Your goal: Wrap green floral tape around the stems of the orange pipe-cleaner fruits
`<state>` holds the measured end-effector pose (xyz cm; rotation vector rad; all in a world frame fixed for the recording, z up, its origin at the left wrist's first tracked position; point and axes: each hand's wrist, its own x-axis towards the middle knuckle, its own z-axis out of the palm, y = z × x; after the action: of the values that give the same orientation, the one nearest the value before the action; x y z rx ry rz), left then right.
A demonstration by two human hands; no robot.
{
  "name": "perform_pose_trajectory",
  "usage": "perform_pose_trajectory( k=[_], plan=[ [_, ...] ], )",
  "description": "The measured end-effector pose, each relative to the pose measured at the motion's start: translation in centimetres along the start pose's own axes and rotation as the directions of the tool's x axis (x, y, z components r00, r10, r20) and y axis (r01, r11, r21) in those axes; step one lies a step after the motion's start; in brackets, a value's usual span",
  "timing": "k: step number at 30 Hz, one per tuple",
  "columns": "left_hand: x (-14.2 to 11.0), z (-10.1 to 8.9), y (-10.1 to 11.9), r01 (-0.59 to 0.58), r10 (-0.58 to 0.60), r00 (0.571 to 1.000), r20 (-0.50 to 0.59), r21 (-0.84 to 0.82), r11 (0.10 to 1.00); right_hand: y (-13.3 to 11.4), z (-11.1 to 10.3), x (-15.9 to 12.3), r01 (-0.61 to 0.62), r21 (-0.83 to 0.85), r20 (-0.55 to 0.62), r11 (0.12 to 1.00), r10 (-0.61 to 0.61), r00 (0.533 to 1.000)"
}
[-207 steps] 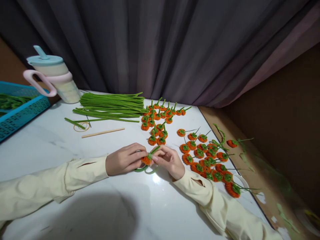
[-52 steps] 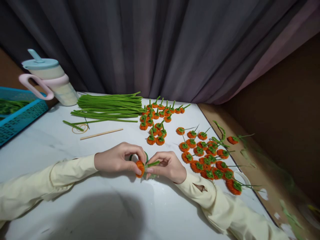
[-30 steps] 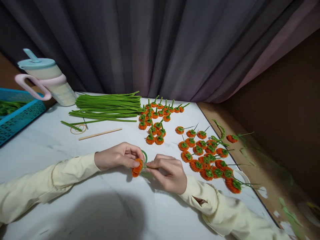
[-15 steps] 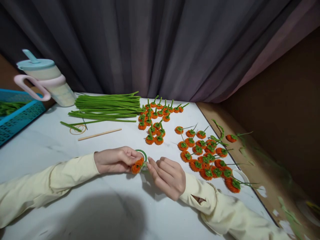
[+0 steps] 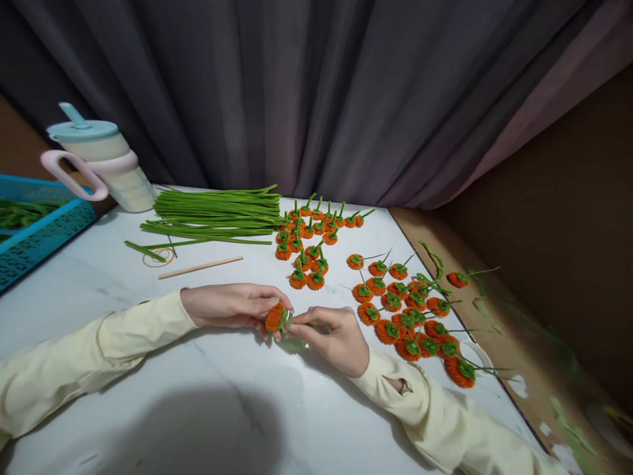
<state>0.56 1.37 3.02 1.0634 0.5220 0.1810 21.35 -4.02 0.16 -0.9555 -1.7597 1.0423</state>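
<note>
Gripping the orange ornament (image 5: 274,319), the left hand (image 5: 230,305) held its green top (image 5: 283,318) rightward, seemingly presenting it to the right hand (image 5: 339,338), whose grip pinched there.

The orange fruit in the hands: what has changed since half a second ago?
The orange fruit has turned in the left hand, which keeps its hold. The right hand has moved up in view and turned, its fingertips beside the green top. The green stems, wooden stick and cup stayed.

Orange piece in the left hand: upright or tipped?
Tipped sideways: the orange piece, in the left hand, has its green top facing the right hand, not up.
</note>
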Motion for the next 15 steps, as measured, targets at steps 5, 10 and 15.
perform_pose_trajectory(
  k=[5, 10, 15],
  plan=[
    [-1.0, 0.5, 1.9, -0.169, 0.156, 0.985, 0.071, 0.532, 0.830, -0.5, 0.0, 0.7, -0.482, 0.518, 0.281, 0.707, 0.392, 0.876],
    [-1.0, 1.5, 1.9, -0.277, 0.248, 0.957, 0.151, 0.726, 0.630, -0.4, 0.2, 0.9, -0.550, 0.567, 0.374, 0.613, 0.404, 0.835],
    [-0.9, 1.7, 1.3, -0.254, 0.286, 0.955, 0.075, 0.704, 0.663, -0.6, 0.1, 0.9, -0.575, 0.553, 0.432, 0.603, 0.382, 0.817]
  ],
)
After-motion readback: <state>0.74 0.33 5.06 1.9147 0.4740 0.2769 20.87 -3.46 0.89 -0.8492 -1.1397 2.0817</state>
